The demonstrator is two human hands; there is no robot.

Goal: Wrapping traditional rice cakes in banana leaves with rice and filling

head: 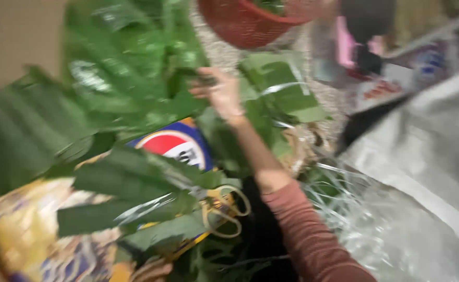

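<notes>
The picture is motion-blurred. My right hand (220, 93), on a reddish-brown sleeved arm, reaches forward and grips the edge of a large green banana leaf (130, 68) that stands up at the left. Folded strips of leaf (125, 183) lie nearer to me, with yellow-handled scissors (224, 211) resting on them, blades pointing left. At the bottom edge a brownish shape that may be my left hand (151, 271) sits under the leaf strips; its grip is unclear.
A red plastic basket (250, 23) stands at the top. Cut leaf pieces (287, 91) lie beyond my hand. A printed sack with a round red, white and blue emblem (180, 143) lies under the leaves. Grey plastic sheeting (428, 156) covers the right side.
</notes>
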